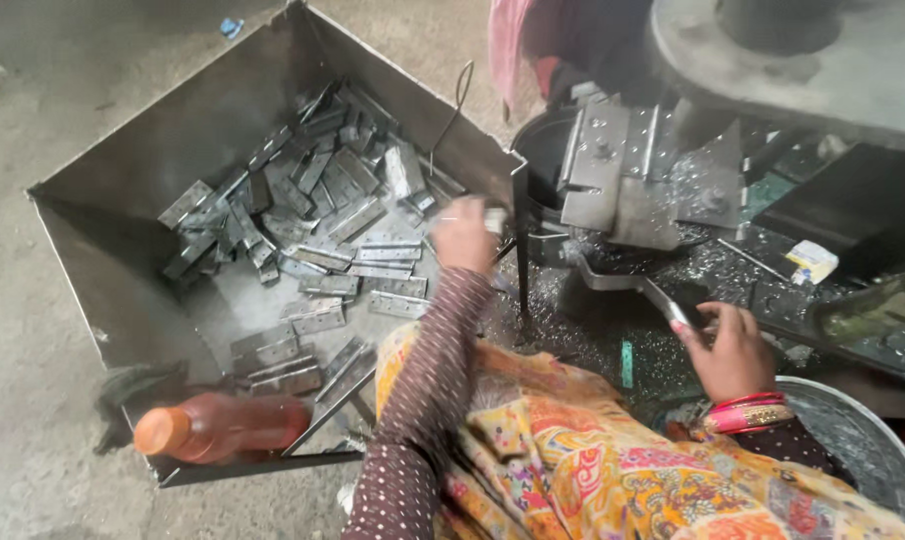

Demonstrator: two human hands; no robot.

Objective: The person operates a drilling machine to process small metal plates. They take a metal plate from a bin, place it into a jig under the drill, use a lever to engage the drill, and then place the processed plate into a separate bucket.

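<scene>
- 1 sheet-metal bin (123, 180), open top; the other places are given from it
- Flat metal hinges (318, 225) inside the bin: several dozen in a loose, overlapping pile, so no exact count
- 1 orange bottle (223, 428) lying on its side at the bin's near corner
- 1 dark rag (133, 385) just left of that corner
- 1 press machine (633, 185) right of the bin
- 1 round metal tub (858, 440), further right, partly cut off
- 1 small white-yellow box (813, 262) on the bench right of the bin
- 2 hands: left hand (465, 235) over the bin's right edge, right hand (731, 350) well right of it
</scene>
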